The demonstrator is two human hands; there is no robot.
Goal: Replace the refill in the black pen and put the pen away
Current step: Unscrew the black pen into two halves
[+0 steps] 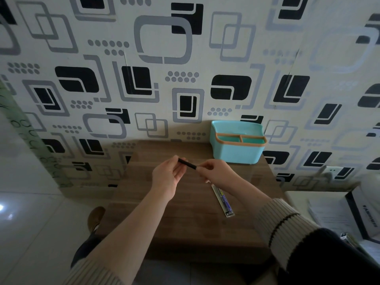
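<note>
While both hands hold it above the wooden table (185,223), the black pen (187,163) spans the gap between them, tilted down toward the right hand; left hand (167,175) pinches its upper end at the fingertips, right hand (214,171) curls round its lower end; tip is hidden, probably inside the right fingers; refill packet (223,200) lies flat on the table just below the right wrist; blue organizer (238,142) stands beyond the right hand, against the patterned wall (164,79).
</note>
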